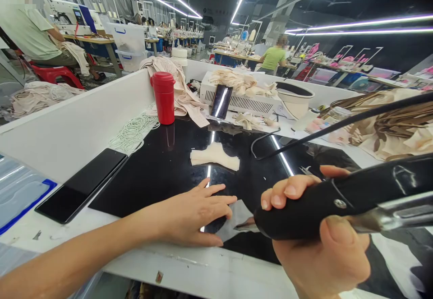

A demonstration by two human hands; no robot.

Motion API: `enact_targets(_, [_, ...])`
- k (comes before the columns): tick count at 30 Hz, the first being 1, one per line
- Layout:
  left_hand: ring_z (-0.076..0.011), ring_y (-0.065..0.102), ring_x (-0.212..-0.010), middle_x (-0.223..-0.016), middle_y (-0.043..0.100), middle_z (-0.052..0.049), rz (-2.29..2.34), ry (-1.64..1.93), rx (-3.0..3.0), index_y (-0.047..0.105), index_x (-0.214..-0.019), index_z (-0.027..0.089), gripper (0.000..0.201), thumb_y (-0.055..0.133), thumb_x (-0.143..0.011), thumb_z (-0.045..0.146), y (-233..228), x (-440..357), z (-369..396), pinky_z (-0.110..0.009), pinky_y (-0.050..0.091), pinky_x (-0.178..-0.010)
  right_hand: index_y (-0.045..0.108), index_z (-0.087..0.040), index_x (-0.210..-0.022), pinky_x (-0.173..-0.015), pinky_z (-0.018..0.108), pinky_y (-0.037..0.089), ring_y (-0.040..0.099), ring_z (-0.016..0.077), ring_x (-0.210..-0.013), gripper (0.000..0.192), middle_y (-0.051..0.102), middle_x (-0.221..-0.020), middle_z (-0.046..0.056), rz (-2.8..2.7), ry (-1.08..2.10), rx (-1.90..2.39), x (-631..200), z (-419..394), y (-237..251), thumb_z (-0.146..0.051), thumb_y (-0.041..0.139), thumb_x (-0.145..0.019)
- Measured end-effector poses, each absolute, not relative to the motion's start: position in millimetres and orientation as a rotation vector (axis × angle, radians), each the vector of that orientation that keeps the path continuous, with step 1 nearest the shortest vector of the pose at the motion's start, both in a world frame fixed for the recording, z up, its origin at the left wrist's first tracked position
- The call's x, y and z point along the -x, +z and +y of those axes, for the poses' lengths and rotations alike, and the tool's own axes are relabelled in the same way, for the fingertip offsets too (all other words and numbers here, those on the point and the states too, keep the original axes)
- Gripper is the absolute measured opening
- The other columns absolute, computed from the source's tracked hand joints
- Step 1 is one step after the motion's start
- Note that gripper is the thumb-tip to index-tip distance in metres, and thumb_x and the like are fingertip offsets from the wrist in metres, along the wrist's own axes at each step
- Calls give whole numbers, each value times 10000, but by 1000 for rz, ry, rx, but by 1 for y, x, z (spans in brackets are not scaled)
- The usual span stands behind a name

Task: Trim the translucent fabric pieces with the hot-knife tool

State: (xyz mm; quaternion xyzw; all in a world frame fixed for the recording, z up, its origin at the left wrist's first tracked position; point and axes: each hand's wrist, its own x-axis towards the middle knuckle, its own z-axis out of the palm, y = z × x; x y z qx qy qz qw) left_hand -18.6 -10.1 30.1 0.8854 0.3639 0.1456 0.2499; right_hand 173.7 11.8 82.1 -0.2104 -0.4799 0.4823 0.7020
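My right hand (318, 240) grips the black handle of a corded tool (358, 195) held close to the camera at the lower right; its cable arcs up and to the right. My left hand (192, 213) lies flat, palm down and fingers spread, on the glossy black worktop (152, 172) near the front edge, holding nothing. A folded cream fabric piece (214, 157) lies on the worktop just beyond my left hand's fingertips, not touched.
A red flask (164, 97) stands at the back left beside a heap of white elastic loops (133, 133). A dark phone (81, 184) lies at the left. Beige fabric piles (389, 132), a white box (237, 98) and a bowl (295, 97) sit behind. People work at distant tables.
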Motion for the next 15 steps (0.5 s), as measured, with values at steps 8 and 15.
enact_targets(8, [-366, 361, -1506, -1544, 523, -55, 1010, 396, -2658, 681, -961, 221, 117, 608, -977, 130, 38, 36, 1, -677, 222, -1230, 638, -251, -1090, -476, 304, 530, 574, 162, -556, 402, 630, -728, -27, -1075, 953, 528, -193, 25, 84, -334, 801, -732])
enact_targets(15, [-279, 552, -1302, -1340, 628, -110, 1341, 628, -2865, 673, -1065, 174, 289, 455, -993, 0, 27, 42, 7, -485, 474, -1120, 634, -260, -1142, -519, 297, 549, 595, 157, -598, 398, 640, -770, -17, -1092, 966, 512, -200, 24, 78, -348, 802, -792])
